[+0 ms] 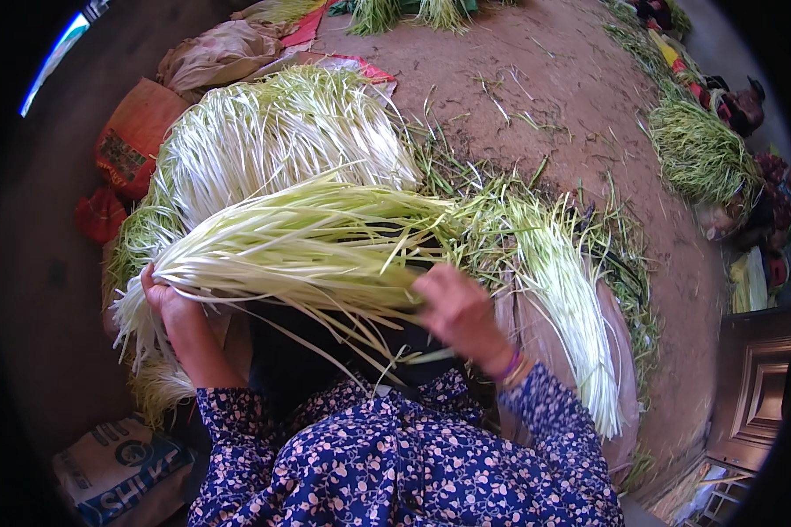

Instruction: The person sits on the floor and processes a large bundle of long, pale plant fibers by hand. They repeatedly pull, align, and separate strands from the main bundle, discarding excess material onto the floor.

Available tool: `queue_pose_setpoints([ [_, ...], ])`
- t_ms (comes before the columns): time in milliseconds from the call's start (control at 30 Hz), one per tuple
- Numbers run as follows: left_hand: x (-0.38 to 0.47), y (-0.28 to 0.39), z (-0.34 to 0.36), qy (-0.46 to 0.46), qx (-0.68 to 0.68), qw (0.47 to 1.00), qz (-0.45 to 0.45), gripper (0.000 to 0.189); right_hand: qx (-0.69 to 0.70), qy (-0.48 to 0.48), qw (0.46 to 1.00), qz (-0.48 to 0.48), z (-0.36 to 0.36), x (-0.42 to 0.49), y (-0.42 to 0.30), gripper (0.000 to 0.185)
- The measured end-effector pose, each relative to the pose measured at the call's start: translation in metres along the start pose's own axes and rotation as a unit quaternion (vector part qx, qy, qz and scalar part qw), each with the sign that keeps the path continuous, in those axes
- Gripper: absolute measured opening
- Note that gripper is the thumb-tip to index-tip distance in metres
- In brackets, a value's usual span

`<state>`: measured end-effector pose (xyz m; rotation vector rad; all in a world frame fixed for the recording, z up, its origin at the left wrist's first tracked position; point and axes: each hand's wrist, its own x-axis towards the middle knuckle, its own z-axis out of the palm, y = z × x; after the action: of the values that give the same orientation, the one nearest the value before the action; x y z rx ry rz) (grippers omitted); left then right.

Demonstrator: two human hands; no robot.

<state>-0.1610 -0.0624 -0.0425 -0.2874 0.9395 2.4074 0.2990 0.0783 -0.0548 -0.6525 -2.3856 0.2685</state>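
Note:
My left hand [161, 295] grips a large bunch of long, pale greens [296, 244], which look like blanched garlic chives, around its white stem ends. The bunch lies across my lap, its yellow-green leaves fanning to the right. My right hand [458, 313] is curled and blurred by motion at the lower leaf tips; whether it pinches any leaves cannot be made out. Just beyond the bunch rises a broad heap of the same white-stemmed greens [290, 138]. To the right, a smaller bundle [580, 329] rests on a pale cloth-like sheet [534, 329], its white ends towards me.
Loose leaf scraps [626, 263] litter the earthen floor [567, 118]. Red sacking [132, 138] and a bundled beige cloth [224, 56] lie at the far left. A printed sack [125, 471] stands lower left. Other people sit at the right beside a green heap [705, 151], above a panelled door [758, 388].

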Motion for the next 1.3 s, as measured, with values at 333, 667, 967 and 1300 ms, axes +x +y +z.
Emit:
queue_pose_setpoints([
  [333, 0.009, -0.010, 0.010, 0.059, -0.017, 0.992, 0.114, 0.040, 0.055, -0.026, 0.968, 0.245, -0.046, -0.015, 0.047, 0.011],
  [667, -0.005, -0.013, 0.015, 0.069, -0.018, 0.992, 0.103, 0.040, 0.309, -0.116, 0.943, 0.050, -0.021, -0.008, -0.067, 0.023],
  [967, -0.007, -0.013, 0.017, 0.084, -0.014, 0.990, 0.113, 0.044, 0.159, -0.143, 0.975, -0.061, 0.008, -0.043, -0.081, 0.011],
  [1300, -0.012, -0.015, 0.020, 0.084, -0.045, 0.993, 0.065, 0.046, 0.206, -0.132, 0.965, 0.098, -0.012, -0.081, -0.072, 0.018],
])
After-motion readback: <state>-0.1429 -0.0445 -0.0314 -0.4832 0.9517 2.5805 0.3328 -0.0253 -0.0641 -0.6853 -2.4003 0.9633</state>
